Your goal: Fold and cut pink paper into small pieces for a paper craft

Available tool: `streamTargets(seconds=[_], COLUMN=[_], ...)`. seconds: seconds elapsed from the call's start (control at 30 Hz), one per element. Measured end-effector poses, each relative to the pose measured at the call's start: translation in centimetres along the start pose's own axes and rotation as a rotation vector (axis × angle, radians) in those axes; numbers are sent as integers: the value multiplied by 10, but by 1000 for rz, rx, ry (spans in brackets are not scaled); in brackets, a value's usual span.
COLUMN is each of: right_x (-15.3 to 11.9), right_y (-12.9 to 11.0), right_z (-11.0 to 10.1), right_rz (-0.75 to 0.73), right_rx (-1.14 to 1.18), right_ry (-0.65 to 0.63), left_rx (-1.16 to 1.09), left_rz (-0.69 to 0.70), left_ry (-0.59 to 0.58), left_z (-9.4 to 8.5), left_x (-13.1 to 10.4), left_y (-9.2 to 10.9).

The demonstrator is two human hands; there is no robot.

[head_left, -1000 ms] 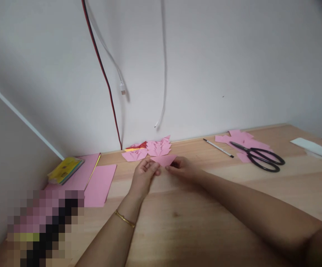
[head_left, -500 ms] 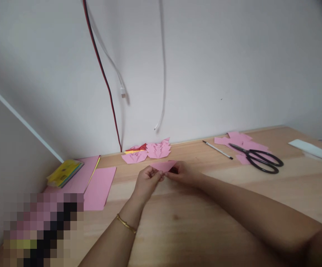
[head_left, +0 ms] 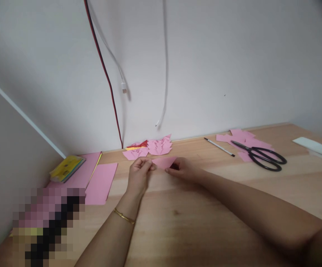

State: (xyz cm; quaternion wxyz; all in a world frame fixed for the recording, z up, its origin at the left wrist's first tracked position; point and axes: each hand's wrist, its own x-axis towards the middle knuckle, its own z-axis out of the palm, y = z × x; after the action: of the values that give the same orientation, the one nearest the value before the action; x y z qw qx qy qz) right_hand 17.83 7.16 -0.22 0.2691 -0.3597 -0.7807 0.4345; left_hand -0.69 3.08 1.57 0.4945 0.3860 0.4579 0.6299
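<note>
Between my two hands is a small folded piece of pink paper (head_left: 163,162), roughly triangular, just above the wooden table. My left hand (head_left: 140,171), with a gold bangle on its wrist, pinches the paper's left corner between thumb and fingers. At the right end, my right hand (head_left: 180,170) is closed on the paper, its thumb along the lower edge. Right behind the hands, pleated pink paper pieces (head_left: 159,146) lie by the wall, one with a red and yellow piece (head_left: 137,146) on it.
To the right, black-handled scissors (head_left: 261,154) rest on pink paper scraps (head_left: 239,137), beside a pen (head_left: 219,147). A white strip (head_left: 315,147) lies farther right. Pink sheets (head_left: 101,183) and a yellow packet (head_left: 67,168) are at left. Cables (head_left: 165,74) hang down the wall.
My left hand has shifted left along the paper to its left corner, leaving more of the pink paper showing. My right hand has stayed nearly in place. The view has tilted slightly.
</note>
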Motion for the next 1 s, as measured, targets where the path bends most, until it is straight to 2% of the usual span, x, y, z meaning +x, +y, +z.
streamTargets(seconds=[0.1,0.17,0.3,0.4,0.53,0.63,0.77,1.0], right_x=[1,2,2,1,2,3,3,2], right_y=[1,2,1,-1,-2,-2,-3,-4], right_z=[1,1,3,3,-1,-2,-1,-2], right_rz=[8,17,0,-33,-26,-26,-50,-23], right_rx=[27,60,127,185,247,317,274,242], right_ry=[7,36,30,15,165,175,157,155], left_rx=[-100,-102,158,326,390,356,195,27], left_rz=[-14,-42,-69,-48,-32,-52,-57,-95], left_ry=[-11,-69,-206,-199,-150,-137,-166,-128], left_z=[-1,0,3,2,-2,-4,-2,6], left_x=[1,0,-5,-6,-3,-2,-3,-6], left_y=[1,-2,-12,-17,-17,-16,-16,-8])
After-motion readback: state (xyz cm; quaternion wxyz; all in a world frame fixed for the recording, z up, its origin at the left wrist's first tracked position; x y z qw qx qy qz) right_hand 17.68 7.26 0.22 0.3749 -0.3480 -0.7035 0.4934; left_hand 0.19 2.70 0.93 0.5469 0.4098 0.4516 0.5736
